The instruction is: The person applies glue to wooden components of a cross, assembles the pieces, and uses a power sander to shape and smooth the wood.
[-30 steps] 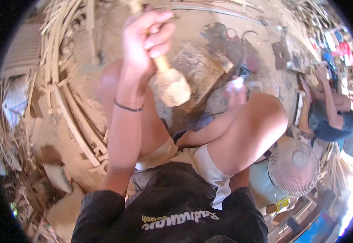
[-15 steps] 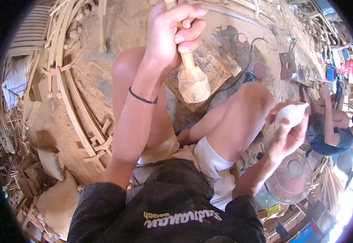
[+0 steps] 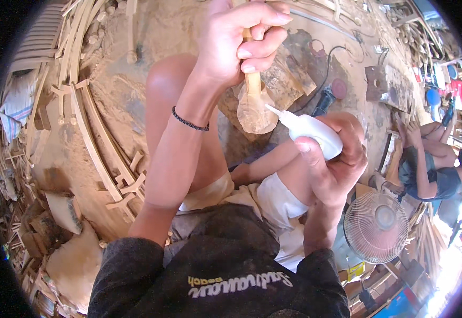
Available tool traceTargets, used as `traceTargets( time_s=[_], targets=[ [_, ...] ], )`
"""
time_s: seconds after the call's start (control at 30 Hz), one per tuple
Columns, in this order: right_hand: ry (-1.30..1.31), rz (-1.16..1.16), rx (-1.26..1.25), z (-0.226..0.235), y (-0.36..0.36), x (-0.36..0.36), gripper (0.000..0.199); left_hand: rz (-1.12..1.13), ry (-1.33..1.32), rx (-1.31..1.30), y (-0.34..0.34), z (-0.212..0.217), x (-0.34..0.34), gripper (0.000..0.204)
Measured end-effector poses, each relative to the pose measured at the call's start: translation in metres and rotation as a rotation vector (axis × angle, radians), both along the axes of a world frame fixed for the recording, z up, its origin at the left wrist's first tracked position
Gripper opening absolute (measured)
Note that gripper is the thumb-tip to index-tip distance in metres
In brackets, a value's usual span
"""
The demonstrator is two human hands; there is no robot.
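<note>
My left hand (image 3: 249,42) is closed around the handle of a roughly carved wooden piece that has a wide, faceted, rounded end (image 3: 256,112) pointing down toward my knees. My right hand (image 3: 337,156) grips a white squeeze bottle (image 3: 315,135) with a narrow nozzle. The nozzle's tip (image 3: 269,107) is at the right side of the wooden end in this view; whether it touches the wood I cannot tell. Below the wooden piece lies a wooden block (image 3: 289,79) on the ground.
A caged fan (image 3: 377,228) stands at my right, and beyond it another person (image 3: 427,164) sits. Curved wooden pieces (image 3: 101,143) lie on the sandy ground at my left. A power tool (image 3: 327,99) with a dark cable rests ahead to the right.
My right hand has swung left and inward with the white bottle, turning its nozzle toward the wooden end. My left hand has shifted slightly right with the wooden piece.
</note>
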State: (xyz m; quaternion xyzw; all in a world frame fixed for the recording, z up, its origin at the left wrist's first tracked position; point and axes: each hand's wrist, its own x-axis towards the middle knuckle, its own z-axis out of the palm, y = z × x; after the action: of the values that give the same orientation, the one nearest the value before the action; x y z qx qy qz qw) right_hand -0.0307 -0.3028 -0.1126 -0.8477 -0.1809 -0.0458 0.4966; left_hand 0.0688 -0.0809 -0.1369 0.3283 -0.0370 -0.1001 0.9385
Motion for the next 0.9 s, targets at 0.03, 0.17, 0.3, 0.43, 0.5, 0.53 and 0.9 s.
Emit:
traceTargets(
  time_s=[0.03,0.17,0.3,0.43,0.5,0.53,0.9],
  targets=[
    [-0.015,0.01,-0.013,0.002,0.0,0.001,0.029,0.002,-0.006,-0.007,-0.001,0.004,-0.002,0.023],
    [0.068,-0.034,-0.013,0.006,0.001,0.0,0.029,0.037,0.132,0.036,-0.007,0.028,-0.007,0.03],
    [0.16,-0.072,0.019,0.01,0.005,-0.001,0.029,-0.018,-0.061,-0.055,-0.004,0.014,-0.007,0.031],
    [0.124,-0.047,0.044,0.006,0.004,-0.001,0.027,-0.03,-0.098,-0.055,-0.002,0.01,-0.006,0.03],
    [0.084,-0.012,0.023,0.006,0.001,0.0,0.026,-0.015,-0.079,-0.036,-0.003,0.01,-0.005,0.03],
    [0.092,-0.023,0.024,0.006,0.001,0.0,0.025,-0.004,-0.06,-0.024,-0.003,0.012,-0.005,0.03],
    [0.111,-0.045,0.045,0.006,0.001,-0.001,0.026,0.02,-0.028,-0.036,-0.005,0.011,-0.004,0.03]
  ],
)
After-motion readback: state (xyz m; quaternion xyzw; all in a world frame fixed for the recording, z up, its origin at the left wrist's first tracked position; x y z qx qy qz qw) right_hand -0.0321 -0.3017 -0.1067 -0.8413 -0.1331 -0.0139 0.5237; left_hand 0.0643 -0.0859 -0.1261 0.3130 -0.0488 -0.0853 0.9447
